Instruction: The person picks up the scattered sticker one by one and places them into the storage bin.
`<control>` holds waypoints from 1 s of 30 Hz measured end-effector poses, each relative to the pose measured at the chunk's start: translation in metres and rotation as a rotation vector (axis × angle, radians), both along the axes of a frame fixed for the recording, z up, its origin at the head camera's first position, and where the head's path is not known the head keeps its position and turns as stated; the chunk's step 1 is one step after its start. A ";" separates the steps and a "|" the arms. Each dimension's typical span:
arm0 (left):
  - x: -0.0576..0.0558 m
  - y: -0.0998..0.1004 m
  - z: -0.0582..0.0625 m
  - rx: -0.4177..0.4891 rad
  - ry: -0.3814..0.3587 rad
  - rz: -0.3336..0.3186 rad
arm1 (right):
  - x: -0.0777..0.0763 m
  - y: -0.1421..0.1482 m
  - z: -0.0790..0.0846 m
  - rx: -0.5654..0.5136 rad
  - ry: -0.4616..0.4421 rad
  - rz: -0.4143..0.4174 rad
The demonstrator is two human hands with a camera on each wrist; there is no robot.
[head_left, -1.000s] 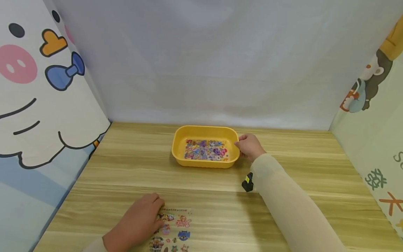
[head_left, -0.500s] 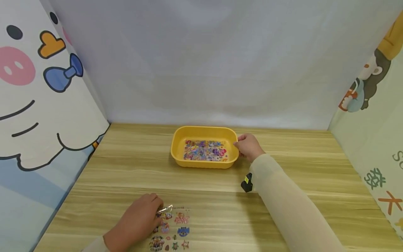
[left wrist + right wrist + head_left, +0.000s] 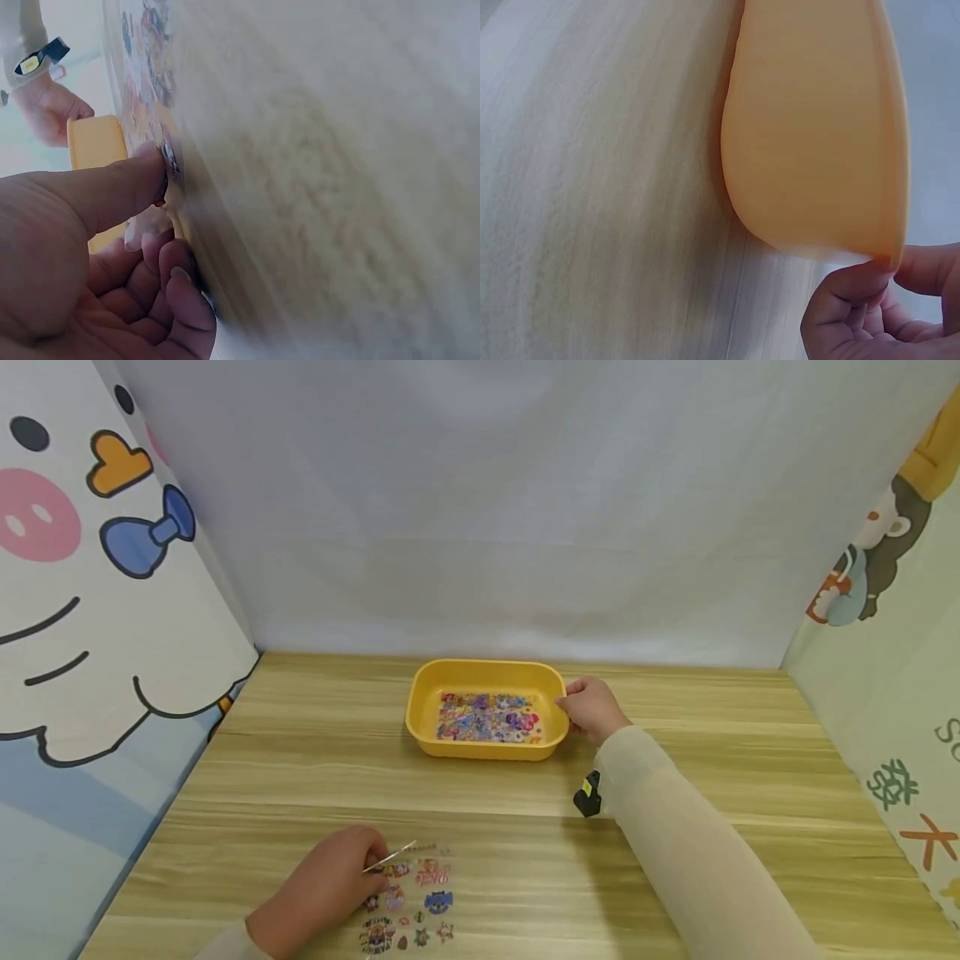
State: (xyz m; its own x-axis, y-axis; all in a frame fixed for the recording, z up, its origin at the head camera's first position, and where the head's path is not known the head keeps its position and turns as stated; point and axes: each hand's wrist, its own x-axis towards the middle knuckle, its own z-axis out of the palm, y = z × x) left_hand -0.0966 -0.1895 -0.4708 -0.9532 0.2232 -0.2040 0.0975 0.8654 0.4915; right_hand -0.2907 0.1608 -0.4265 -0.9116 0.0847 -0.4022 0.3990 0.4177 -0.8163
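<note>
A transparent sticker sheet [image 3: 420,902] with colourful cartoon prints lies near the front of the table. My left hand [image 3: 326,881] pinches its left edge between thumb and fingers; the left wrist view shows the thumb [image 3: 127,184] on the sheet, with the fingers curled beneath. Farther back stands a yellow plastic tray [image 3: 487,750], another printed clear sheet [image 3: 487,718] lying flat on its bottom. At the tray's right end, my right hand [image 3: 596,710] grips the rim. In the right wrist view the thumb and index finger pinch the tray's corner.
The wooden tabletop [image 3: 315,777] extends around the tray and sheet. A white cloth backdrop [image 3: 487,527] rises behind it. Printed cartoon panels stand at the left [image 3: 135,635] and right [image 3: 885,693]. A black wrist device [image 3: 588,793] sits by the right cuff.
The sticker sheet's upper left part has lifted and bent in my left hand, and the sheet has shifted slightly away from me. My right hand and the tray stay put.
</note>
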 end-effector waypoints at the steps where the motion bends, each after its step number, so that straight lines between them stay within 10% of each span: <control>1: 0.000 0.000 0.001 0.005 -0.013 0.006 | 0.000 0.000 0.000 -0.001 0.002 0.003; 30: -0.016 -0.026 0.012 0.151 -0.047 -0.078 | 0.002 -0.001 0.005 0.000 -0.012 0.001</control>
State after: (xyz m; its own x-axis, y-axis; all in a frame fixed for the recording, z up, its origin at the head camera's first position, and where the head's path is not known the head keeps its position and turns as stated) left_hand -0.1130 -0.2153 -0.4590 -0.9221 0.3273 -0.2062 0.1352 0.7721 0.6210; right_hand -0.2883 0.1600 -0.4215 -0.9067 0.0836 -0.4134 0.4085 0.4181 -0.8114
